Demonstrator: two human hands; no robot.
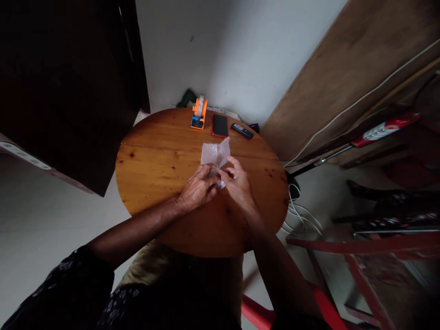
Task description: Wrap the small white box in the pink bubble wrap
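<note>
A crinkled, clear piece of bubble wrap [210,153] is held over the middle of the round wooden table [154,169]. My left hand [198,189] has its fingers closed on the wrap's near left part. From the right, my right hand [238,182] pinches the wrap with thumb and fingers, close to the left fingertips. The far end of the wrap stands up in two flaps beyond my hands. Whether anything lies inside the wrap is hidden by my fingers.
Toward the wall stand an orange tape dispenser [199,112], a dark flat case with red edges [220,125] and a dark handheld device [242,130]. A dark cabinet [68,82] is at left. White cables [299,215] and red furniture [343,245] are at right.
</note>
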